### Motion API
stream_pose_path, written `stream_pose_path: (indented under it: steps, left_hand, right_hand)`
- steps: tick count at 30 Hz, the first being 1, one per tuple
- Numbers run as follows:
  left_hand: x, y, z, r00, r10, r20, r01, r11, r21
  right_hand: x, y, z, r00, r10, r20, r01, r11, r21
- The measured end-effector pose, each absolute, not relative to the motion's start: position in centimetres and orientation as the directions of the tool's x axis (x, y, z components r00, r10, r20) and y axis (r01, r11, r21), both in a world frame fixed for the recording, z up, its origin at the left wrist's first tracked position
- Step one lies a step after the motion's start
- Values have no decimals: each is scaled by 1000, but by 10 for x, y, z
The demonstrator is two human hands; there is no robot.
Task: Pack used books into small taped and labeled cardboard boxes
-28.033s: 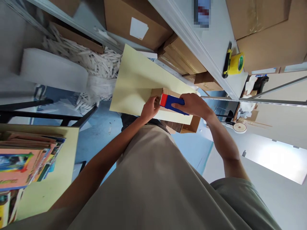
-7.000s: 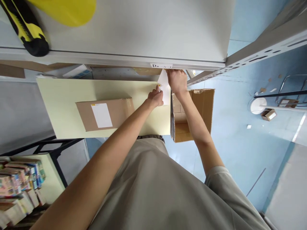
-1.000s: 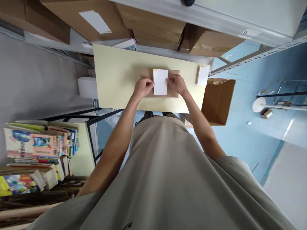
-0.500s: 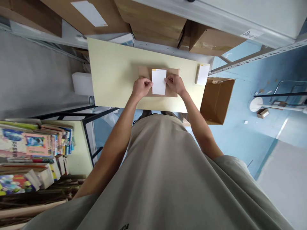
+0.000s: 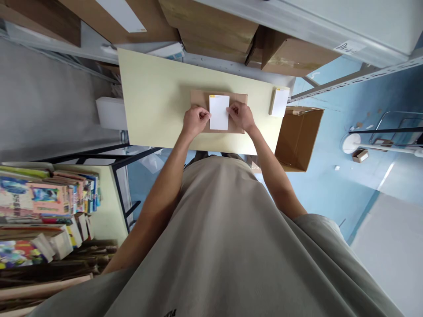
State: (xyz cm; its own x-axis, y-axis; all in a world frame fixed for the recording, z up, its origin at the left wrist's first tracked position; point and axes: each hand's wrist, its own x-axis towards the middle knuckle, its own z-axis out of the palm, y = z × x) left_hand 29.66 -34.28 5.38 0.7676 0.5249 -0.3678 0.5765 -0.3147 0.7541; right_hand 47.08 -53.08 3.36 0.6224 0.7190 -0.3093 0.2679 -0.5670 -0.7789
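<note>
A white label (image 5: 219, 113) with a small yellow mark at its top left corner is over a flat brown cardboard box (image 5: 236, 127) on the pale yellow table. My left hand (image 5: 196, 119) pinches the label's left edge between thumb and fingers. Its right edge is pinched by my right hand (image 5: 241, 116). I cannot tell whether the label touches the cardboard beneath it. At the table's right end lies a stack of similar white labels (image 5: 280, 102).
The yellow table (image 5: 152, 105) backs onto a shelf with cardboard boxes (image 5: 214, 33). An open carton (image 5: 299, 140) stands at the table's right. Stacked books (image 5: 49, 198) fill a rack at lower left. A white round-based stand (image 5: 350, 143) is on the blue floor.
The camera view has shifted slightly. Both hands keep their pinch on the label, which stays in nearly the same place over the cardboard.
</note>
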Motion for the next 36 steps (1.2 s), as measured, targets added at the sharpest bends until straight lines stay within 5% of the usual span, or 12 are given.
stream_pose_path:
  steps: [36]
  left_hand:
    - [297,-348,52,750,555,-360,601,-346,720]
  right_hand:
    - [462,-531,36,659,693,-292,296,-596,-746]
